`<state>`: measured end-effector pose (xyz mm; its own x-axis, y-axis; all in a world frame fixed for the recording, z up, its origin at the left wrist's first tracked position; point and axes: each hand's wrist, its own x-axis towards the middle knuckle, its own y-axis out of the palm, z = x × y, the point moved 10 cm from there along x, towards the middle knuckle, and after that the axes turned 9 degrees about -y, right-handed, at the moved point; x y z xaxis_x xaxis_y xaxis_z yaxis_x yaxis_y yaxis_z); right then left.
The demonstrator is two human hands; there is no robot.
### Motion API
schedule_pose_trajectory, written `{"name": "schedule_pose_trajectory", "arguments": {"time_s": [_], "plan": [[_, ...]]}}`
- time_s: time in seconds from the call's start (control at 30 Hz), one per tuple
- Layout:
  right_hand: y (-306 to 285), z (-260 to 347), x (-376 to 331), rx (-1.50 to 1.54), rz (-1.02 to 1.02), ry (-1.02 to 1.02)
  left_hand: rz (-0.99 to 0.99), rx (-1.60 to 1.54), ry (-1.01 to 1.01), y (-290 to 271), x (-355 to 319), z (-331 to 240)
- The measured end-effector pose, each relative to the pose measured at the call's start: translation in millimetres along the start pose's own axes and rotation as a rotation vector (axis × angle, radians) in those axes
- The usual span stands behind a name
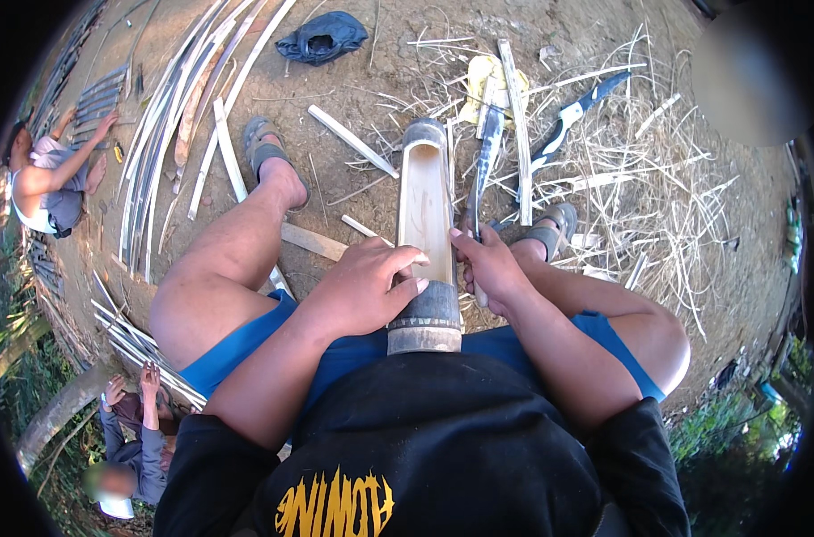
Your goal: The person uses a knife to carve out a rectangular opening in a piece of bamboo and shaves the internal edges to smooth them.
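Note:
A thick bamboo tube (428, 215) with a long opening cut into its upper side stands between my knees, its near end against my lap. Over the tube's left edge lies my left hand (367, 282), fingers curled and thumb by the opening; it grips the tube there. Just right of the tube, my right hand (492, 268) is closed round the handle of a long knife (489, 148). Its dark, pale-streaked blade points away from me. The tips of some right fingers are hidden.
Split bamboo strips (170, 125) lie at the left, and thin shavings (640, 179) cover the right. Beyond the tube are a yellow cloth or bag (472, 109), a blue-and-white sheath-like object (570, 115) and a black plastic bag (323, 38). Two people (54, 179) sit at the left.

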<state>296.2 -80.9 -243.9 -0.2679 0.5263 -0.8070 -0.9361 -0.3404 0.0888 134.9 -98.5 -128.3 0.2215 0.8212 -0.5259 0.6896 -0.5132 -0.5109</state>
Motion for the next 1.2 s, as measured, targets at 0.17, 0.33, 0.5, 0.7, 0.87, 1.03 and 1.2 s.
{"name": "schedule_pose_trajectory", "arguments": {"time_s": [0.17,0.33,0.5,0.7,0.87,1.03,1.2], "plan": [[0,0,0,-0.006,0.004,-0.015,0.073,-0.060,-0.040,8,3,7],[-2,-3,1,-0.031,-0.010,-0.015,0.115,-0.009,-0.062,13,6,10],[-1,1,-1,-0.012,0.011,-0.026,0.097,0.007,-0.025,12,5,6],[-2,2,-1,-0.033,0.014,-0.048,0.108,-0.021,-0.025,16,6,5],[-1,5,-1,-0.061,0.024,-0.060,0.094,-0.036,-0.025,18,6,6],[1,6,-3,-0.040,0.017,-0.062,0.090,-0.085,-0.060,16,6,3],[0,4,0,-0.119,0.020,-0.079,-0.006,-0.017,0.062,10,4,-5]]}}
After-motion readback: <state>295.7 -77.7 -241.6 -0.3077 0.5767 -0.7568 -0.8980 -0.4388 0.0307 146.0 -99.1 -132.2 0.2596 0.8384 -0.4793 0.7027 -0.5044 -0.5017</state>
